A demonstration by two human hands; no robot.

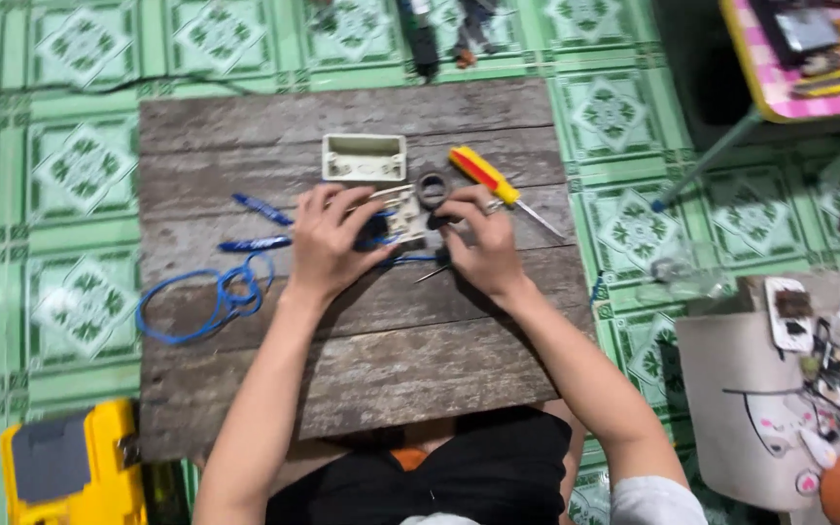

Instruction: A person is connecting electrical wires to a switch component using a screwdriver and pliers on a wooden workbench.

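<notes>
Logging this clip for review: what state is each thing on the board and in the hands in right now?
Left hand: gripping the white electrical part.
Right hand: pinching the same part.
White cover: detached, lying apart.
Tape roll: flat, untouched.
Screwdriver: lying down, unused.
Blue cable: loosely coiled.
Yellow case: lid state unclear.

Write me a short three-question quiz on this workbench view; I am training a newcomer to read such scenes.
1. True or false: the yellow-and-red-handled screwdriver lies left of the left hand.
2. Which lies farther from the person: A, the cream rectangular plastic cover, or B, the looped blue cable?
3. What small white part do both hands touch?

Key
1. False: it lies beyond the right hand.
2. A.
3. The white plastic socket insert, beside the dark tape ring on the weathered grey wooden board.
</notes>
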